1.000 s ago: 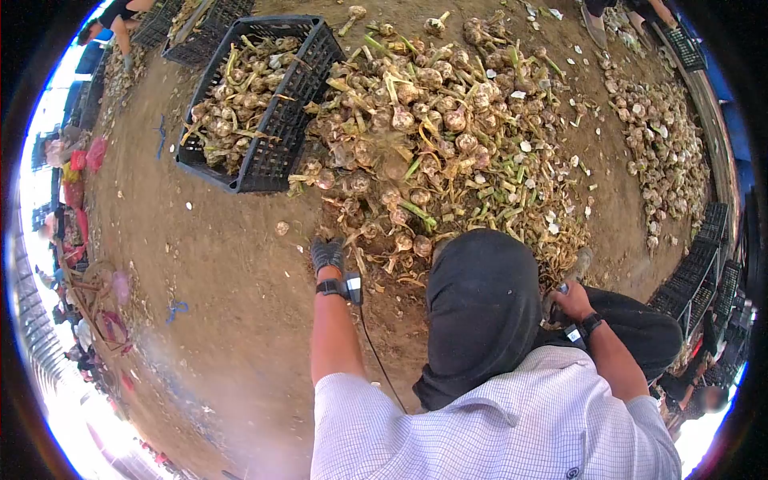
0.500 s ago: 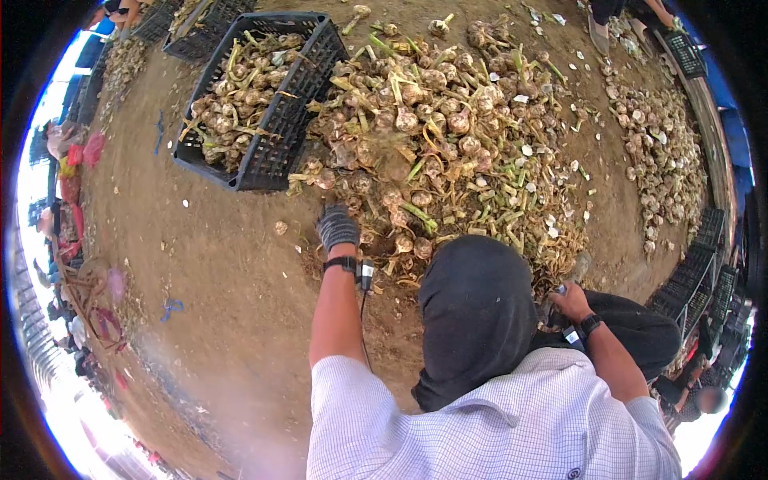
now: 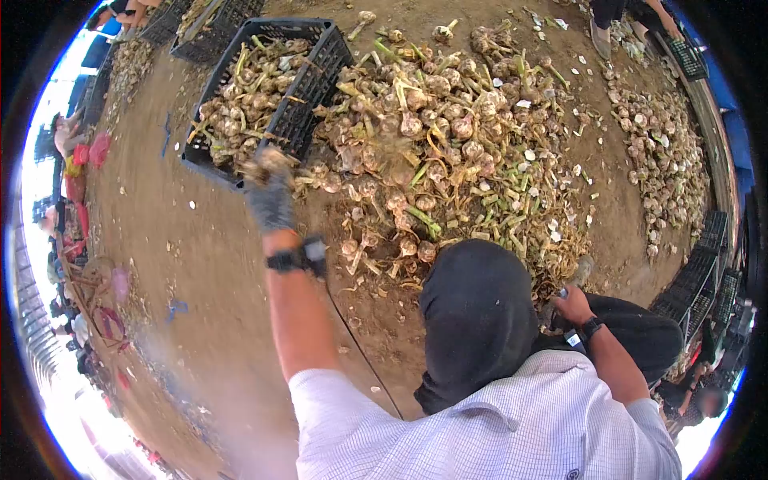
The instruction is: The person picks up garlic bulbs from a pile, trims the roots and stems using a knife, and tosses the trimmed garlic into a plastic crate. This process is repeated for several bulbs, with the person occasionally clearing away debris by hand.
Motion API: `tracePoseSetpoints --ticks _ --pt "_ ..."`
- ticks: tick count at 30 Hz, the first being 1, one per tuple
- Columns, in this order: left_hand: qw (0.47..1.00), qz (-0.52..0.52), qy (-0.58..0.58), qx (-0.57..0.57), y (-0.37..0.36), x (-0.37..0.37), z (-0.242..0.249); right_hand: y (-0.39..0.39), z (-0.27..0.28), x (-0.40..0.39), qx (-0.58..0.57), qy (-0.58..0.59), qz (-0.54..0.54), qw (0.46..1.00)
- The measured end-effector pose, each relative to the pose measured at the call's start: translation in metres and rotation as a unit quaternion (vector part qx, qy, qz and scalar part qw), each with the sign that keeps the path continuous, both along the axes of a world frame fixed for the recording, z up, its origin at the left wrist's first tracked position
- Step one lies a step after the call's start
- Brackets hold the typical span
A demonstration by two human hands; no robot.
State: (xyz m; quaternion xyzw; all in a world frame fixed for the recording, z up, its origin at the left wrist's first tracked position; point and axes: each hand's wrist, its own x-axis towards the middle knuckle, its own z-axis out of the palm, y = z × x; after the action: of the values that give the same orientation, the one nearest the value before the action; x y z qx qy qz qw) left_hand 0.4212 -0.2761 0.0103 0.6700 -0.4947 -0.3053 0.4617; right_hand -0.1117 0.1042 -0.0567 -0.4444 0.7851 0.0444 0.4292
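My left hand (image 3: 269,200), in a grey glove and smeared by motion, is at the near corner of a black plastic crate (image 3: 300,120). A blurred garlic bulb (image 3: 268,166) is in its fingers, just over the rim. Many garlic bulbs (image 3: 256,88) with cut stems fill the crate. On the right, my bare right hand (image 3: 574,306) is closed around a tool (image 3: 563,294) whose grey end sticks up; the rest of it is hidden. It rests by my bent leg, beside the large garlic heap (image 3: 460,128) on the soil.
Cut stems (image 3: 512,204) litter the heap's near side. Another garlic pile (image 3: 660,160) runs along the right, with stacked black crates (image 3: 696,268) below it. More crates (image 3: 208,36) stand at the upper left. Other people's limbs (image 3: 656,16) show at the top edges.
My left hand has risen from the heap's near left edge, up and left to the crate, with a garlic bulb in it. My right hand has stayed in place.
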Motion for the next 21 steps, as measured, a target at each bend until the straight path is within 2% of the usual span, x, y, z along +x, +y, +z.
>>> tracePoseSetpoints --ticks 1,2,3,5,6,7,8,9,11,14,17,19,21 --pt "0.997 0.028 0.032 -0.069 -0.014 0.015 0.009 -0.001 -0.004 -0.002 0.004 -0.002 0.006 1.000" --pt "0.985 0.070 -0.120 -0.103 -0.017 0.027 0.010 -0.002 -0.006 -0.004 0.007 -0.005 0.012 1.000" --pt "0.947 0.110 -0.269 -0.135 -0.020 0.034 0.015 -0.004 -0.003 -0.003 0.006 -0.001 0.007 1.000" --pt "0.916 0.109 -0.376 -0.085 -0.008 0.034 0.014 -0.008 0.001 0.004 0.002 0.003 -0.005 1.000" --pt "0.939 0.068 -0.336 -0.005 0.015 0.020 0.011 -0.010 -0.002 0.004 -0.001 0.004 -0.004 1.000" --pt "0.934 -0.001 -0.357 -0.003 0.037 0.014 -0.016 -0.007 -0.005 0.002 -0.002 0.004 -0.006 1.000" --pt "0.925 -0.072 -0.374 0.000 0.057 0.012 -0.065 -0.001 -0.007 0.002 0.000 0.007 -0.008 1.000" --pt "0.836 -0.214 -0.496 0.101 0.067 0.010 -0.121 0.001 -0.005 0.004 0.003 0.009 -0.004 1.000" --pt "0.741 -0.249 -0.596 0.186 0.127 -0.034 -0.133 -0.004 0.004 0.004 0.006 0.017 0.009 1.000" --pt "0.709 -0.236 -0.539 0.389 0.134 -0.059 -0.156 -0.001 0.007 -0.003 -0.008 -0.008 0.012 1.000" --pt "0.711 -0.271 -0.474 0.442 0.120 -0.057 -0.166 0.001 0.000 -0.009 -0.009 0.000 0.001 1.000" --pt "0.784 -0.256 -0.442 0.352 0.125 -0.045 -0.178 0.002 -0.003 -0.009 0.001 0.009 -0.010 1.000" --pt "0.899 -0.224 -0.232 0.298 0.127 -0.038 -0.172 0.005 -0.007 -0.005 -0.009 -0.006 -0.033 0.999"
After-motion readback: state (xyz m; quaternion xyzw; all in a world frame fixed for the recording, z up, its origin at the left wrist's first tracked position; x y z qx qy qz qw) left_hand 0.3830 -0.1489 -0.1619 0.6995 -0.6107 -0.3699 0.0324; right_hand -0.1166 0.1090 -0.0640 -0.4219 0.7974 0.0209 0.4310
